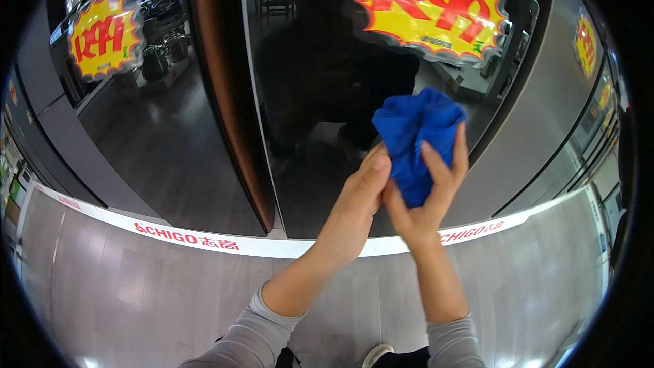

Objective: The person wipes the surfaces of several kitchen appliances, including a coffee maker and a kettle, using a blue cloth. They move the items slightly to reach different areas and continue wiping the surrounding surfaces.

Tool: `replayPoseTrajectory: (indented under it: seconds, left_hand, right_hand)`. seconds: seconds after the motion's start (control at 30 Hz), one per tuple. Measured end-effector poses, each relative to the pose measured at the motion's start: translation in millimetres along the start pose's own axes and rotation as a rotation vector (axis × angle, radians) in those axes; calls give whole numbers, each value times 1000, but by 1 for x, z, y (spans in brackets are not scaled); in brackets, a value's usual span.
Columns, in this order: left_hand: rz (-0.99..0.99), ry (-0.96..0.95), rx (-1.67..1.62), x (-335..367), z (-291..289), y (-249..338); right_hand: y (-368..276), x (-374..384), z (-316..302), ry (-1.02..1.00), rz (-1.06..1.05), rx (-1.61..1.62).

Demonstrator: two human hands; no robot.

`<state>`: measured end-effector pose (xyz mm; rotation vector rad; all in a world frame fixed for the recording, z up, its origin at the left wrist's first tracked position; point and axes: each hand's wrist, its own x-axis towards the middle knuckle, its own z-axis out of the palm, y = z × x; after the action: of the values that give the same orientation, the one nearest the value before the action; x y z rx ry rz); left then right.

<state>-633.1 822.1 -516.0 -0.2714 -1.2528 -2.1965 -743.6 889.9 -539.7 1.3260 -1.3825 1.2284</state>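
A crumpled blue cloth (pixel 417 142) sits bunched just right of centre, held up against a dark glossy refrigerator door (pixel 320 95). The right hand (pixel 426 194) grips it from below, at the cloth's 6 o'clock: the thumb and fingers are curled around the lower folds, pinching the fabric, with one finger running up the cloth's right edge. The left hand (pixel 361 197) lies at the cloth's 8 o'clock, fingers pressed together and bent, its fingertips touching the cloth's left edge and resting against the right hand. Both forearms come up from the lower edge in grey sleeves (pixel 255 330).

At 12 to 1 o'clock of the cloth, a large yellow starburst sticker (pixel 429 3) with red characters and a jagged red outline is stuck to the door. A smaller sticker of the same kind (pixel 102 37) sits far off at 10 o'clock on the neighbouring door, and another (pixel 586 44) at 2 o'clock near the right rim. A brown vertical strip (pixel 228 95) divides the doors. Below the hands, a white band with red lettering (pixel 204 240) curves along the base, over a grey wood-look floor (pixel 122 293).
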Motion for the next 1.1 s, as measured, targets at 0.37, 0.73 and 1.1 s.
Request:
replayPoseTrajectory:
  seconds: [0.37, 0.73, 1.1]
  left_hand:
    - [860, 655, 546, 2, -96, 59]
    - [698, 664, 390, 0, -116, 60]
    - [789, 775, 632, 20, -113, 18]
  right_hand:
    - [17, 206, 79, 271, -743, -224]
    - [2, 38, 131, -304, -921, -137]
    - [29, -114, 114, -1185, -1235, -130]
